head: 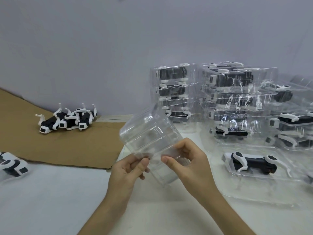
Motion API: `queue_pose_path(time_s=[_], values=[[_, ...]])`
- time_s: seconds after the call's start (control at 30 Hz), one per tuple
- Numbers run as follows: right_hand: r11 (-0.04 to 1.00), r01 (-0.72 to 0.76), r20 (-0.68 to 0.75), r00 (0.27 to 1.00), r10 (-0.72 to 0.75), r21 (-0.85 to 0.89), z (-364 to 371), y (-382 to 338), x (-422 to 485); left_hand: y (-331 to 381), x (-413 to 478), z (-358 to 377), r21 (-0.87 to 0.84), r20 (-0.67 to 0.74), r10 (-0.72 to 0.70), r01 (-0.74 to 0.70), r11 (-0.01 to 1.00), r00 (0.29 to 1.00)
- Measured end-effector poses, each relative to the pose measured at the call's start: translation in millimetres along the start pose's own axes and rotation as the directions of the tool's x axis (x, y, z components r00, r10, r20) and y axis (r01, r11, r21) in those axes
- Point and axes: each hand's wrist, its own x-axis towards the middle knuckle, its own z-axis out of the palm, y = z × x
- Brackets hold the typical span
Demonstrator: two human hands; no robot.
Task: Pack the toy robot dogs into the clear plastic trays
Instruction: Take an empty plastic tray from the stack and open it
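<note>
Both hands hold a stack of empty clear plastic trays (149,133) tilted up above the white table. My left hand (130,167) pinches its near edge from the left, and my right hand (188,158) pinches the same edge from the right. A black-and-white toy robot dog (250,162) lies in an open clear tray (254,189) at the right. Several loose toy dogs (67,120) lie in a heap on the cardboard at the far left. Another loose dog (11,165) lies at the left edge.
Stacks of filled clear trays (233,99) stand against the wall at the back right, with more filled trays (294,126) at the far right. A brown cardboard sheet (67,150) covers the left part of the white table (50,200).
</note>
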Motion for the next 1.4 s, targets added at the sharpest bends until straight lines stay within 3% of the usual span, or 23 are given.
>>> queue_pose_path(time_s=[0.23, 0.53, 1.0, 1.4], values=[[0.986, 0.121, 0.08, 0.99, -0.112, -0.116, 3, -4, -2, -6, -1, 1, -0.038, -0.106, 0.03, -0.035, 0.999, 0.994], [0.995, 0.076, 0.015, 0.997, -0.075, -0.066, 1, -3, -1, -6, 3, -6, -0.019, -0.145, 0.024, -0.027, 0.999, 0.989], [0.996, 0.052, 0.003, 0.999, -0.051, -0.072, -2, -4, 0, -5, 5, -9, -0.091, 0.083, 0.009, -0.002, 0.996, 0.996], [0.998, 0.042, 0.048, 0.998, -0.039, -0.056, 2, -6, -3, -8, 7, -19, -0.043, -0.02, -0.012, 0.011, 0.999, 1.0]])
